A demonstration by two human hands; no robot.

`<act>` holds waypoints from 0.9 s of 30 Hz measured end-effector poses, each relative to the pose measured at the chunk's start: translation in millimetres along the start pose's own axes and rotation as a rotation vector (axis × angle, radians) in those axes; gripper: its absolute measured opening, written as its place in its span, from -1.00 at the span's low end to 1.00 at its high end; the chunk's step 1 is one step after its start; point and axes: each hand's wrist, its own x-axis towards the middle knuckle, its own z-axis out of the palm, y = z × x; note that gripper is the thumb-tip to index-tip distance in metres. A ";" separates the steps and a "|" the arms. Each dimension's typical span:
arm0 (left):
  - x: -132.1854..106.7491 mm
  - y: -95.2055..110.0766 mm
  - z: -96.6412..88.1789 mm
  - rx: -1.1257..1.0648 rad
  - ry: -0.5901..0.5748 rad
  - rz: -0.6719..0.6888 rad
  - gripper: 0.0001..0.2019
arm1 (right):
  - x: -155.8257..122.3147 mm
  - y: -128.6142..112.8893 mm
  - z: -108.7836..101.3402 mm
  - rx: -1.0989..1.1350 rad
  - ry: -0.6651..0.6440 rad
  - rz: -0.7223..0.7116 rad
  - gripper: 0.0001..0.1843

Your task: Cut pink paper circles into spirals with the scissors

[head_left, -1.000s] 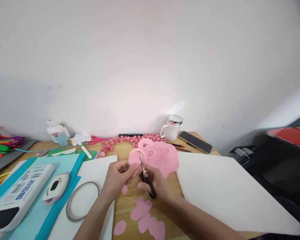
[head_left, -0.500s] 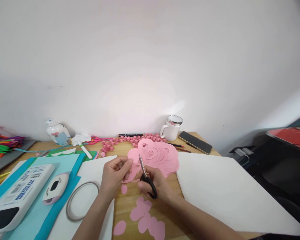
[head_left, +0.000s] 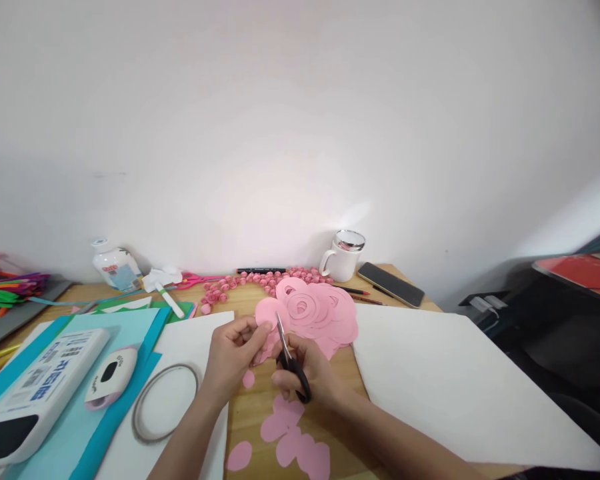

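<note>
Between thumb and fingers my left hand (head_left: 236, 357) pinches a round piece of pink paper (head_left: 268, 311) by its lower edge. My right hand (head_left: 307, 367) is closed around the black handles of a pair of scissors (head_left: 295, 373), whose narrow blades point up at the paper's right edge. Behind the hands lies a pile of pink paper rings and discs (head_left: 337, 320). Nearer to me, several small cut petals of pink paper (head_left: 287, 447) are scattered on the wooden table (head_left: 253, 413).
Small pink rolled roses (head_left: 220, 287) lie along the wall with a white mug (head_left: 344, 257) and a phone (head_left: 391, 285). On the left are a roll of tape (head_left: 136, 417), a correction-tape-like dispenser (head_left: 111, 378) and a long white box (head_left: 45, 393). White board (head_left: 455, 380) covers the right side.
My left hand has shifted slightly right with the pink paper. The scissors have moved a little left and down, with their blades now closer over the paper's edge.
</note>
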 end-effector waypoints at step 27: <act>2.0 -1.5 -3.1 -0.103 0.039 -0.004 -0.79 | -0.8 -8.2 3.4 0.002 0.075 0.011 -0.78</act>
